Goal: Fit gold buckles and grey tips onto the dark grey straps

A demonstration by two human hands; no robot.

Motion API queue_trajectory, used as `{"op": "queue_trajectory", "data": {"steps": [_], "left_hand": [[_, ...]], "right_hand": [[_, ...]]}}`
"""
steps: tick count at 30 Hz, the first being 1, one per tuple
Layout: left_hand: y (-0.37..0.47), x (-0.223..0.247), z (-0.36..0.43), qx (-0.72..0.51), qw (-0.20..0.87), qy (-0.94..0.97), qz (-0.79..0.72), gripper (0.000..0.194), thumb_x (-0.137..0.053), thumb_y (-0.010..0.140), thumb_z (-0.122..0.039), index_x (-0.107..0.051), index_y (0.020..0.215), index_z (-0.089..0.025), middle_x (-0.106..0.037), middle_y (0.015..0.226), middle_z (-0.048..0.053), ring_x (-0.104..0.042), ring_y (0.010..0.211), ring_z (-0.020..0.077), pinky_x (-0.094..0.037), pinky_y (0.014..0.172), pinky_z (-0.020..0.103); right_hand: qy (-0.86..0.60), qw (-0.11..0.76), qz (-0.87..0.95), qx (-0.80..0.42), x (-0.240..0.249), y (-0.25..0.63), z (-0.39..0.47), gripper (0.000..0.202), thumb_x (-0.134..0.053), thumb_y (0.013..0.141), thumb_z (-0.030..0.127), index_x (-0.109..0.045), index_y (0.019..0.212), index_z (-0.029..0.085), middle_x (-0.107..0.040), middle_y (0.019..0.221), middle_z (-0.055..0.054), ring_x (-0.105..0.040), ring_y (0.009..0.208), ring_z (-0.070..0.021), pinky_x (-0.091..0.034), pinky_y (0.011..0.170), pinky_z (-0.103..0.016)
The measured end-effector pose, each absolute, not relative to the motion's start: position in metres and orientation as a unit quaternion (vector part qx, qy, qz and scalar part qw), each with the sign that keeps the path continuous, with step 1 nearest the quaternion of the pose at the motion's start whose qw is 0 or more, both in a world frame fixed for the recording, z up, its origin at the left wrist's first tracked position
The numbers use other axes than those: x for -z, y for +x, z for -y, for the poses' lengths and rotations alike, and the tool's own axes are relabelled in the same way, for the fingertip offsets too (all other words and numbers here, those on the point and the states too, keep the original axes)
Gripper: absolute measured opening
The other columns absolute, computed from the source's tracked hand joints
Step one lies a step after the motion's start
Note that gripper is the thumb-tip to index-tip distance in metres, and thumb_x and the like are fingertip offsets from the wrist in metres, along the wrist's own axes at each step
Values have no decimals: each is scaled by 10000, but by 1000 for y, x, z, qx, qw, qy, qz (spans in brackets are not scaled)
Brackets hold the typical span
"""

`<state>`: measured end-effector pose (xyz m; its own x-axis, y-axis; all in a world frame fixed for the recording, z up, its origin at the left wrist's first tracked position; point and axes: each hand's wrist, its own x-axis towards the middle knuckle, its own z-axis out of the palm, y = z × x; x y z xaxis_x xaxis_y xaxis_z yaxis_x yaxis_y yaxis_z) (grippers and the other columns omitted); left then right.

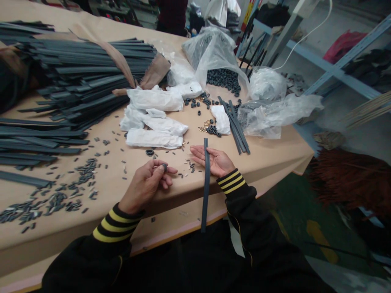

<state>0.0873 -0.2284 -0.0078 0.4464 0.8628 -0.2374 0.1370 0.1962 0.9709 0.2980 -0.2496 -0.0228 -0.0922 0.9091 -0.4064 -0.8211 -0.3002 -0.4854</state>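
My left hand [145, 181] is closed in a pinch, and a small dark grey piece [164, 167] shows at the tips of its thumb and forefinger. Its exact shape is too small to tell. Palm up at the table's front edge, my right hand [215, 160] holds a flat dark grey strap [205, 187], its fingers stretched out behind it and the thumb beside it. The strap's lower end hangs below the edge. Small dark cut pieces [192, 166] lie between the hands, and a dark loop [149, 153] rests beyond my left hand.
Bundled dark strips [100, 61] and scattered offcuts [58, 201] cover the table's left side. White wrapped packets [154, 137] lie mid-table. Behind are brass-coloured buckles [206, 125], a plastic bag [210, 44] spilling dark loops [224, 79], and several loose strips [235, 126]. Shelving [339, 67] stands right.
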Motion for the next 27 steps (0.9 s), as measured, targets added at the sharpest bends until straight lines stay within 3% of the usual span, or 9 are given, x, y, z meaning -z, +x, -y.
{"op": "queue_trajectory", "data": {"steps": [7, 12, 15, 27], "left_hand": [[101, 7, 234, -254, 687, 540, -415, 189, -521, 774, -310, -488, 822, -130, -658, 844, 81, -571, 566, 98, -456, 512, 224], [122, 13, 250, -150, 805, 496, -290, 189, -527, 789, -311, -513, 832, -128, -581, 571, -5, -455, 422, 50, -335, 406, 157], [128, 15, 255, -127, 847, 451, -249, 189, -545, 785, -312, -529, 836, -131, -591, 624, 15, -465, 453, 50, -327, 409, 148], [127, 15, 258, -120, 860, 418, -267, 219, -564, 777, -324, -581, 868, -125, -603, 605, 16, -461, 434, 36, -340, 411, 130]], "right_hand": [[-349, 634, 17, -690, 22, 300, 237, 301, -223, 844, 17, -450, 1041, 30, -662, 864, -141, -641, 867, -162, -517, 794, -320], [-348, 640, 10, -685, 22, 299, 230, 295, -229, 838, 6, -446, 1033, 54, -651, 935, -148, -635, 888, -164, -511, 815, -354], [-350, 637, 18, -687, 23, 298, 229, 288, -231, 837, 4, -457, 1008, 52, -654, 910, -152, -639, 877, -164, -504, 824, -356], [-339, 632, 34, -696, 25, 299, 232, 248, -249, 832, 19, -479, 910, 70, -648, 886, -154, -638, 876, -172, -507, 804, -334]]}}
